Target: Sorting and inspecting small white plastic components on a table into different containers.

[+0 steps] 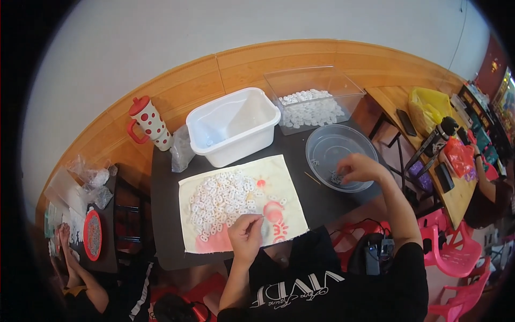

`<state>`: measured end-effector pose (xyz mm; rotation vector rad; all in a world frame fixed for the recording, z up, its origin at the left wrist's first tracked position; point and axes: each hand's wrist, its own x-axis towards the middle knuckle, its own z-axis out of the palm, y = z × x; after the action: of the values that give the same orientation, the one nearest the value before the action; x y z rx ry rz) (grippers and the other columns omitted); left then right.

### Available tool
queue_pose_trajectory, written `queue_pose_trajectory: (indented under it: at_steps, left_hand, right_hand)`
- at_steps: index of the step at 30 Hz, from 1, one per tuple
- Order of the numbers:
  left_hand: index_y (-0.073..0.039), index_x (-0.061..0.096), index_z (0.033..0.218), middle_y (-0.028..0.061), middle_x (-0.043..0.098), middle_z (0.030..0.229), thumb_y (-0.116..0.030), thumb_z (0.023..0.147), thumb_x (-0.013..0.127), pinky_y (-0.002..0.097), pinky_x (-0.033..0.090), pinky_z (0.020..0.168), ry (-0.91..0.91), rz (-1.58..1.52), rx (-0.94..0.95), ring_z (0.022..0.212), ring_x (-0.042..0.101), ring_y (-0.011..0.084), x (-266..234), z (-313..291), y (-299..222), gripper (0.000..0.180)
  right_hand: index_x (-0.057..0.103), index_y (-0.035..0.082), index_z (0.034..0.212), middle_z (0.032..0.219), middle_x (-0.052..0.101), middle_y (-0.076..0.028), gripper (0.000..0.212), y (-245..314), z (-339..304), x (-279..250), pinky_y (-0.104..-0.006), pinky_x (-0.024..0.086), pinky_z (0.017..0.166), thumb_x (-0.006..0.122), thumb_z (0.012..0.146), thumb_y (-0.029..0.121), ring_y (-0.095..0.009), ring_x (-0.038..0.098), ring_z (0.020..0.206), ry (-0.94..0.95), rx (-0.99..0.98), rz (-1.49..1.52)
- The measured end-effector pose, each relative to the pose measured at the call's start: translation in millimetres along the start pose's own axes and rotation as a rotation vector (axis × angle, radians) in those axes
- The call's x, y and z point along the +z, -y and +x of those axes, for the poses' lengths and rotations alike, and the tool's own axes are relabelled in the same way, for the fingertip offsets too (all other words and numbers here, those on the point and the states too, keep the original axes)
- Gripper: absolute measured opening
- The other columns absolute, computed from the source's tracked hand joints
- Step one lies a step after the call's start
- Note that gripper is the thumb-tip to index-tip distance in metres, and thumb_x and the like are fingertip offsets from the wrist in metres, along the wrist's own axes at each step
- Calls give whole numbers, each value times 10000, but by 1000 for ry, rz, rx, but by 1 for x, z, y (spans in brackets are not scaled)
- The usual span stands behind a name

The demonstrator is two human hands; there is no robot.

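My left hand (246, 236) is closed in a pinch above the front of a pale yellow and pink cloth (292, 214). Whatever lies between its fingers is too small or hidden to name. Beside it on the cloth is a heap of small white plastic pieces with two holes (220, 198); a few more lie apart to the right. My right hand (360, 168) reaches into a round clear plastic tub (332, 140), its fingers drawn together over a small cluster of tiny grey pieces (337, 178). I cannot make out whether it holds one.
Behind the cloth stand a white plastic basin (236, 142) and a clear bin (316, 115) of white pieces. A polka-dot tumbler (152, 123) and a plastic bag (182, 150) are at the left. A thin stick (312, 178) lies by the tub. Other people work at both sides.
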<state>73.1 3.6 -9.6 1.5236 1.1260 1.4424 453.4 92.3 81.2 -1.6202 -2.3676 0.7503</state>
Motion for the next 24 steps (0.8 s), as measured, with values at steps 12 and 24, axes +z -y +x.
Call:
queue_pose_trajectory:
  at_steps: [12,24]
  left_hand:
    - [46,698,962,60,620,828,82,846,677,218,428,629,-61,9,67,713,563,99,-1,-3,-7,124]
    - [38,703,1001,72,617,806,90,840,666,226,413,591,-1,98,121,677,546,110,-3,0,-11,172]
  right_hand:
    - [659,42,814,784,655,-165,84,-13,40,28,-463,494,671,622,739,47,-379,642,775,-403,-113,-49]
    - [657,48,830,866,631,-125,149,-2,38,36,-478,511,722,575,719,-11,-384,633,845,-359,-197,-397]
